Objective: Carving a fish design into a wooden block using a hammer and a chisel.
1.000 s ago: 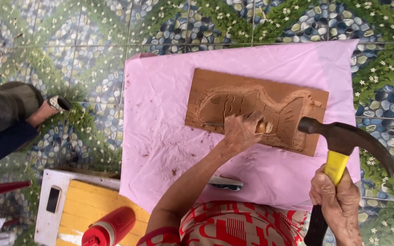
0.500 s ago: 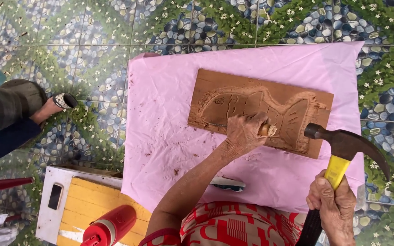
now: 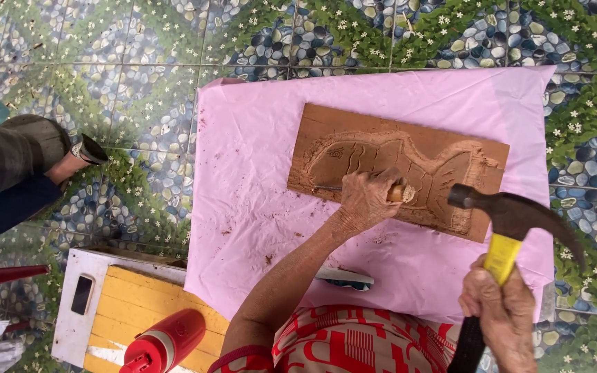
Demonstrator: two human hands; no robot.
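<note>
Wooden carving board [image 3: 354, 148] lies flat on the pink sheet [image 3: 257, 207] on the floor; left hand [image 3: 367, 200] closed around a chisel [image 3: 399, 193] angled into it — right hand [image 3: 495, 314] fisted on the hammer [image 3: 513, 221], poised just right.

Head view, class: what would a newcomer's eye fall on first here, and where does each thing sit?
The wooden board, carved with a fish outline, lies on a pink sheet in the middle. The left hand holds a chisel against the carving. At lower right, the right hand grips a claw hammer with a yellow handle, its head poised just right of the chisel's wooden end.
</note>
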